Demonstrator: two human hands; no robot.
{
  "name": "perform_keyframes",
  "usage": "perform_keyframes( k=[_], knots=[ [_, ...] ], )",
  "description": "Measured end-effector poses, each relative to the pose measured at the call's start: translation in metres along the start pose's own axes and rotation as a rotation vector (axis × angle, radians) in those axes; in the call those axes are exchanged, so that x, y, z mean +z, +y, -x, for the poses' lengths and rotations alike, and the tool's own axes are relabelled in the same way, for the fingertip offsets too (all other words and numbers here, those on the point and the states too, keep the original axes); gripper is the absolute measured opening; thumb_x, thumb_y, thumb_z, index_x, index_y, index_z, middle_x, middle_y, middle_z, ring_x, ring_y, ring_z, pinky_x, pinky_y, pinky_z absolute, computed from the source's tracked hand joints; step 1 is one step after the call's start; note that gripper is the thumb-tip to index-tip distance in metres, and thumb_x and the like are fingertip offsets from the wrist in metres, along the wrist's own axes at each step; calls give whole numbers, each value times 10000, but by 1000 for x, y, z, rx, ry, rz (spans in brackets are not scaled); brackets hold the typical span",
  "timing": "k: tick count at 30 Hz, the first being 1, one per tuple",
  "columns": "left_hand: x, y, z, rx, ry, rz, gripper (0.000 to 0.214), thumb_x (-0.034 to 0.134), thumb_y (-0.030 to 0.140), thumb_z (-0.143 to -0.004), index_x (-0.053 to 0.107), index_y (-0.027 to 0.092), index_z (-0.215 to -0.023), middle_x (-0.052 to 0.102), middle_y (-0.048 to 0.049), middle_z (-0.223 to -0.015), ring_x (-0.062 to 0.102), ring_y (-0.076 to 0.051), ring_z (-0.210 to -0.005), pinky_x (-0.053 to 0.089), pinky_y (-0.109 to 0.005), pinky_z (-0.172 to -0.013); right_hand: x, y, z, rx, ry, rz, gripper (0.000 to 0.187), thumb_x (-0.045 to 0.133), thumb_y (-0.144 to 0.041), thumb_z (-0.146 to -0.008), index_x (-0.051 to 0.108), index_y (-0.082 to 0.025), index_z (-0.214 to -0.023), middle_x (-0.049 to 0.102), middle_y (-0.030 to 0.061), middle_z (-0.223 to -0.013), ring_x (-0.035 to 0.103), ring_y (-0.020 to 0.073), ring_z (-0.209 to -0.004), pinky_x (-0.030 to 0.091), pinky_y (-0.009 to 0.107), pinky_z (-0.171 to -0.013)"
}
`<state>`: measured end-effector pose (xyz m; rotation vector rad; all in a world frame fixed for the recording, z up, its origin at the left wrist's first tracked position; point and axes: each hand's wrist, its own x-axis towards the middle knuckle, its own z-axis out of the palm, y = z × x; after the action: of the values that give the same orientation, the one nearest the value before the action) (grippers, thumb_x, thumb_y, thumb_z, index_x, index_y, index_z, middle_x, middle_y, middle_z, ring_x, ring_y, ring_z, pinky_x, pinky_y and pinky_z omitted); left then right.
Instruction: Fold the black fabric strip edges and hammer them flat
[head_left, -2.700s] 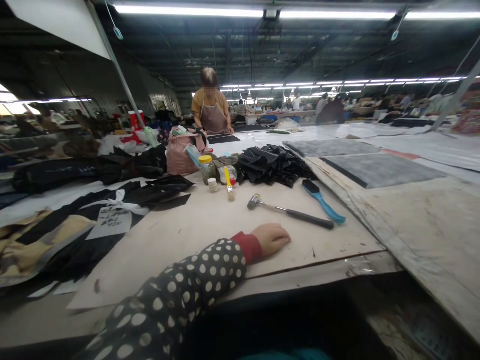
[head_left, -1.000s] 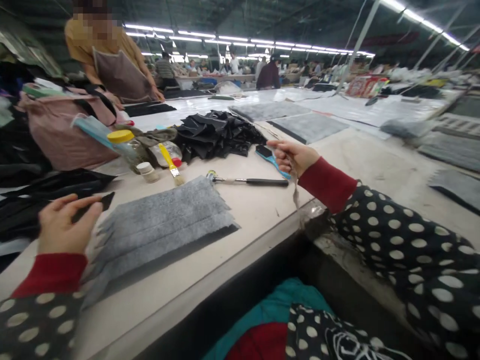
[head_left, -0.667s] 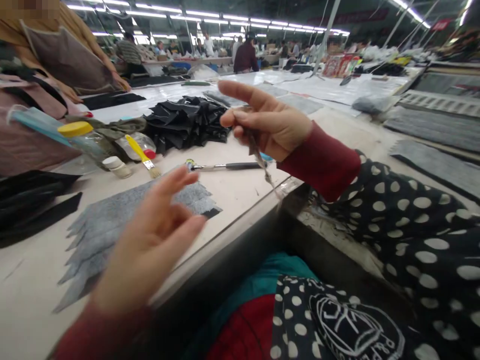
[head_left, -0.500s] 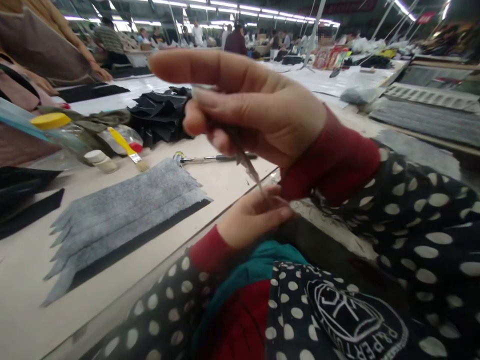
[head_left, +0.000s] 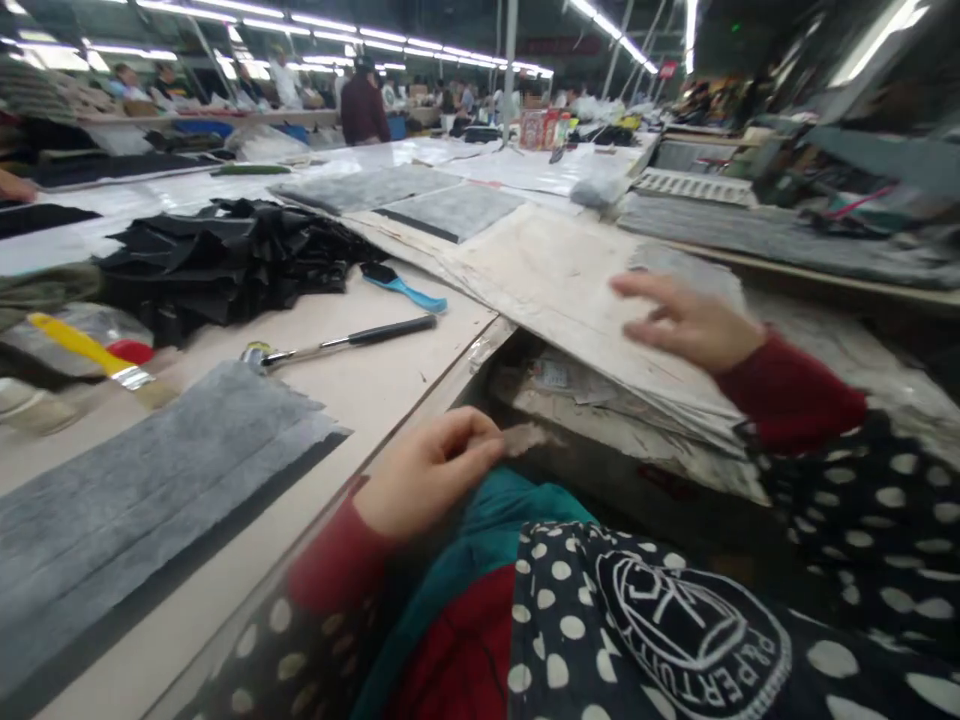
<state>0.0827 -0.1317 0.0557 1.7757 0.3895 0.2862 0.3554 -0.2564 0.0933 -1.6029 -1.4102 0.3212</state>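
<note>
My left hand (head_left: 431, 470) is at the table edge above my lap. Its thumb and fingers pinch a small, ragged brownish scrap (head_left: 525, 438), whose material is blurred. My right hand (head_left: 690, 325) hovers over the pale sheet stack (head_left: 547, 265) on the right, fingers stretched and apart, with nothing visible in it. Beside my left arm lie overlapping grey strips (head_left: 172, 450) with a black edge. A black-handled tool (head_left: 337, 342) with a metal shaft rests beyond them.
A blue brush (head_left: 409, 288) lies near a heap of black pieces (head_left: 232, 255). To the left are a yellow-handled brush (head_left: 90, 350) and a whitish jar (head_left: 34, 405). Grey panels (head_left: 457, 208) lie on the far part of the sheets. A person in dark red (head_left: 364, 105) stands far off.
My right hand has moved from close before the camera, above my left hand, out to the right over the sheets. A brownish strip showed below it earlier. The view has turned right.
</note>
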Motion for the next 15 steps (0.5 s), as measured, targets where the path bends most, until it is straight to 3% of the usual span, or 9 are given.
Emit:
perform_keyframes(
  k=[2, 3, 4, 6, 8, 10, 12, 15],
  knots=[
    [20, 13, -9, 24, -160, -20, 202, 548, 354, -761, 556, 158, -714, 477, 18, -599, 411, -90, -530, 326, -181, -458, 47, -11, 31, 12, -417, -191, 671, 709, -155, -605, 454, -252, -1218, 464, 24, -1253, 457, 151, -1107, 467, 80, -577],
    [26, 18, -12, 32, -208, 1, 202, 545, 359, -763, 556, 163, -715, 494, 13, -609, 420, -95, -531, 334, -186, -458, 72, -13, 43, 35, -613, -322, 715, 749, -196, -553, 454, -215, -1204, 476, 48, -1229, 486, 174, -1066, 478, 114, -571],
    [29, 21, -14, 36, -229, 29, 198, 545, 362, -763, 558, 169, -719, 513, 8, -621, 434, -101, -537, 347, -191, -464, 93, -10, 52, 86, -750, -469, 601, 755, -224, -547, 524, -158, -1098, 568, 52, -1072, 545, 161, -951, 491, 158, -633],
    [26, 20, -18, 42, -158, 78, 192, 558, 372, -757, 559, 183, -723, 523, 10, -609, 444, -105, -531, 360, -196, -470, 119, 4, 66, 244, -881, -658, 331, 692, -309, -643, 594, -102, -882, 600, 9, -754, 570, 92, -695, 480, 178, -636],
    [17, 11, -23, 51, 29, 118, 197, 571, 387, -749, 548, 195, -708, 489, 25, -562, 424, -98, -510, 355, -191, -464, 117, 25, 79, 447, -770, -710, 367, 666, -370, -668, 593, -107, -914, 562, -29, -635, 529, 53, -554, 449, 151, -521],
    [9, -1, -30, 35, 150, 148, 208, 567, 402, -751, 533, 201, -708, 478, 33, -570, 420, -92, -515, 355, -182, -467, 90, 42, 91, 584, -528, -720, 405, 661, -445, -648, 595, -107, -861, 518, -53, -531, 466, 35, -433, 387, 136, -402],
    [9, -13, -37, -6, 109, 94, 206, 569, 407, -747, 548, 217, -824, 534, 21, -668, 478, -108, -589, 391, -190, -508, 50, 51, 103, 604, -314, -679, 424, 658, -502, -621, 588, -107, -761, 486, -59, -460, 422, 37, -366, 340, 146, -340],
    [21, -22, -47, -2, -15, -49, 402, 590, 411, -719, 512, 226, -1068, 593, -31, -901, 551, -170, -776, 450, -246, -625, -20, 47, 113, 545, -55, -482, 349, 676, -439, -631, 603, -118, -747, 517, -35, -476, 440, 52, -381, 355, 169, -359]
  ],
)
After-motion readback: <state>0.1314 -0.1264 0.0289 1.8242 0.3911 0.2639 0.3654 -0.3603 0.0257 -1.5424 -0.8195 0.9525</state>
